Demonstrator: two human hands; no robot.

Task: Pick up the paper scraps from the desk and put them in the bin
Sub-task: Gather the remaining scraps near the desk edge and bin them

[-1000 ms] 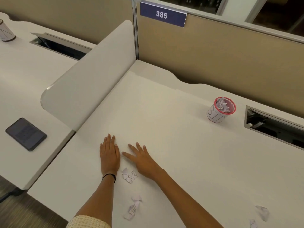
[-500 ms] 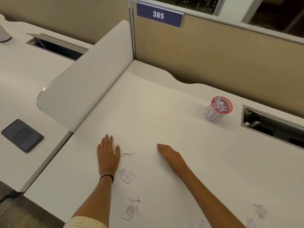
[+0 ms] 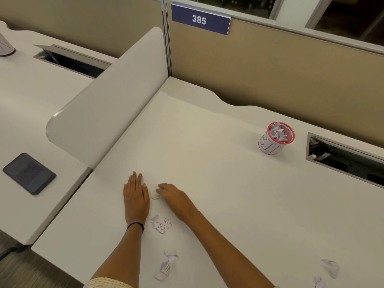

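Note:
My left hand [image 3: 136,199] lies flat, palm down, on the white desk [image 3: 207,173]. My right hand [image 3: 173,196] rests just to its right, fingers curled down over a small paper scrap [image 3: 155,197] between the two hands. A cluster of printed scraps [image 3: 162,223] lies below the hands, more scraps [image 3: 167,266] sit near the front edge, and others [image 3: 330,268] lie at the lower right. The small bin [image 3: 275,138], red-rimmed and holding scraps, stands at the back right.
A white curved divider [image 3: 108,96] borders the desk's left side. A dark tablet [image 3: 29,173] lies on the neighbouring desk. An open cable tray [image 3: 345,157] sits right of the bin. A tan partition [image 3: 270,65] closes the back.
My right hand has swung back left from the middle of the desk to beside my left hand, over the small scrap. The left hand stayed flat.

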